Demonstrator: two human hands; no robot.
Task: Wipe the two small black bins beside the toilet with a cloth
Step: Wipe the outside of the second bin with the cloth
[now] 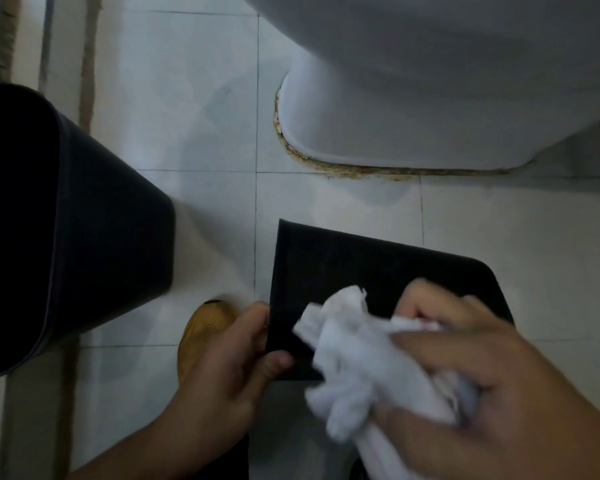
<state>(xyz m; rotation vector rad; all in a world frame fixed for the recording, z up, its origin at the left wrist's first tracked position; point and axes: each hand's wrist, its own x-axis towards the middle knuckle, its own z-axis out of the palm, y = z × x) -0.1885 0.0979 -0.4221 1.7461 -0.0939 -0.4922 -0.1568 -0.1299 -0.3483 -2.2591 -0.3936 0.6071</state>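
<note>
Obs: near black bin (343,271) is held up off the tiled floor (201,140), in front of the toilet base (395,133). My left hand (229,368) pinches its left edge, thumb on the upper face, fingers curled round the side. My right hand (482,386) is bunched round the white cloth (354,368), which is pressed on the bin's dark face.

Second black bin (73,220) stands on the floor to the left, well apart; neither hand is on it.

Risks, as I judge them: the left grip is only an edge pinch, so a hard wiping stroke could twist the bin out of it. The cloth is wadded, so little of it touches and patches may be missed. My tan shoe (205,327) sits directly below the held edge.
</note>
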